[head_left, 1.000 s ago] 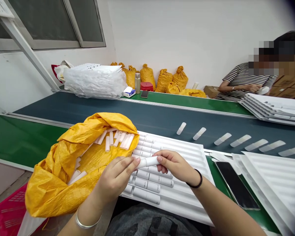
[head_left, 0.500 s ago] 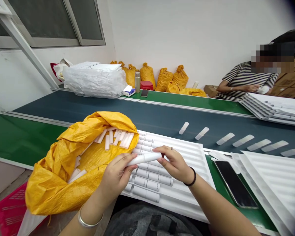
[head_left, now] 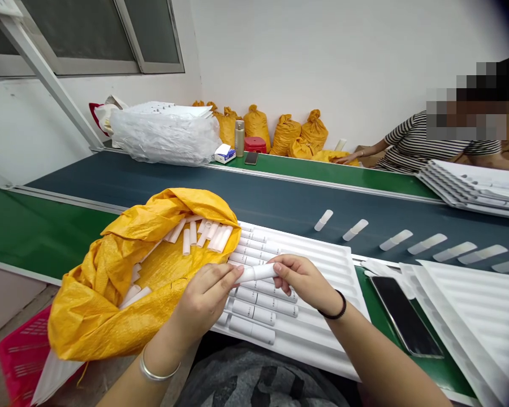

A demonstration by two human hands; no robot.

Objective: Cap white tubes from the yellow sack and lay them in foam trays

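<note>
Yellow sack (head_left: 80,305) on the left, mouth open, loose tubes (head_left: 186,241) inside, its right edge lapping over the tray's corner, so that side looks crowded. Then the left hand (head_left: 206,291), fingers pinching the left end of a white tube (head_left: 257,273). It runs crosswise, right end a touch higher in view, skewed to the printed tubes (head_left: 252,329) lying below. Neither hand's nearer tbh: right hand (head_left: 299,280) has its fingers closed on the other end. Both hang over the tray (head_left: 326,265), grooves running on past the right wrist. Phone (head_left: 407,316) on the green desk (head_left: 449,376) further right.
</note>
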